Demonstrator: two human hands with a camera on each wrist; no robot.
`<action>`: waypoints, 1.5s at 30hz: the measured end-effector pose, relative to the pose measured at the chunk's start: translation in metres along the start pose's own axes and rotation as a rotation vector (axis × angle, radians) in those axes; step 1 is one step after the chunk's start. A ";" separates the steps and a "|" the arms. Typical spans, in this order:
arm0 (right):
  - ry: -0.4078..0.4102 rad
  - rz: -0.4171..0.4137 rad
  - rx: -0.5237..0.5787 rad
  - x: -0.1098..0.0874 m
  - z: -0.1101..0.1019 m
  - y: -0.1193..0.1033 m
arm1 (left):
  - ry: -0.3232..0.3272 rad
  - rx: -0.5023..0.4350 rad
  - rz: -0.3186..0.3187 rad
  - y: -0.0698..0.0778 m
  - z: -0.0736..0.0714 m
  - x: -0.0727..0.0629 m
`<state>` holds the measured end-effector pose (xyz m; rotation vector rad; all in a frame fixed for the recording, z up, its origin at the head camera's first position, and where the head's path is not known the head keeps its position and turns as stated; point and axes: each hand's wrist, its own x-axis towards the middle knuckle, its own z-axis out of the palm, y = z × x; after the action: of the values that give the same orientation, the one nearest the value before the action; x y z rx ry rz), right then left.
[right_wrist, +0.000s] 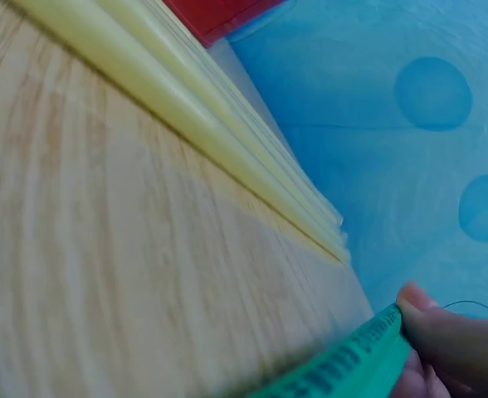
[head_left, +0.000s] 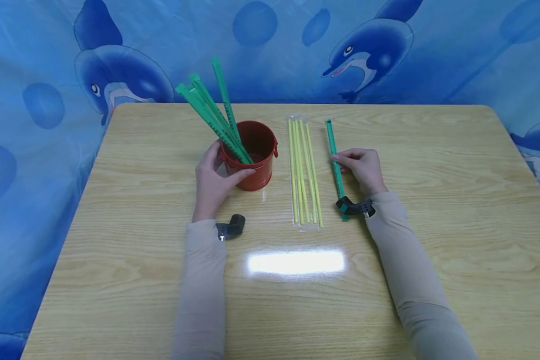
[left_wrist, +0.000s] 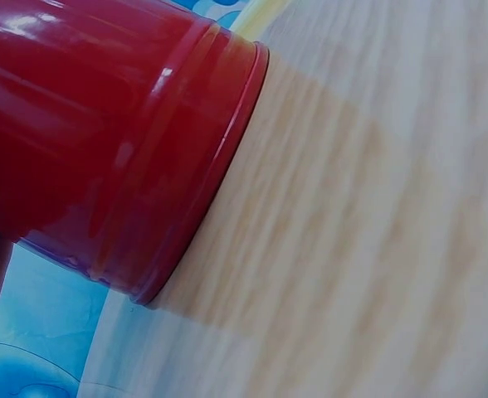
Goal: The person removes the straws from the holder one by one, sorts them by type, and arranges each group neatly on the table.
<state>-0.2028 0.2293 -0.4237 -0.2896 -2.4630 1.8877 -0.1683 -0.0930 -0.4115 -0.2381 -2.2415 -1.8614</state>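
My left hand [head_left: 209,184] grips a small red metal bucket [head_left: 262,172] by its left side, thumb along the front rim. The bucket stands upright on the table; its base meets the wood in the left wrist view. Several green wrapped straws [head_left: 211,116] with dark print lean out of it to the upper left. To the right, my right hand [head_left: 362,167] pinches one more green wrapped straw [right_wrist: 352,361] between thumb and fingers. That straw points away from me, and the wrist camera covers part of its near end.
Between bucket and right hand, several yellow straws [head_left: 302,170] in clear wrappers lie side by side on the wooden table [head_left: 130,260]. A blue dolphin-print sheet [head_left: 279,75] hangs behind the table's far edge. Black cameras [head_left: 235,226] sit on both wrists.
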 end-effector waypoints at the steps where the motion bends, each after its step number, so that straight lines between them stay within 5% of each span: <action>1: 0.005 0.001 -0.016 0.000 0.000 0.000 | 0.000 0.000 -0.001 0.000 0.000 0.000; 9: 0.013 -0.003 -0.195 -0.003 0.001 -0.004 | 0.003 0.000 0.000 -0.001 0.000 0.000; 18: 0.022 0.015 -0.145 -0.003 -0.004 -0.002 | 0.002 0.003 0.001 0.000 0.000 0.000; 25: 0.039 0.002 -0.255 -0.003 -0.006 0.001 | 0.000 -0.008 0.002 -0.002 0.000 0.001; 45: -0.133 0.063 -0.441 -0.007 -0.027 -0.010 | -0.003 -0.009 0.017 -0.001 0.000 0.000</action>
<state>-0.1934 0.2512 -0.4064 -0.2578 -2.9768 1.4012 -0.1691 -0.0932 -0.4125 -0.2611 -2.2261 -1.8646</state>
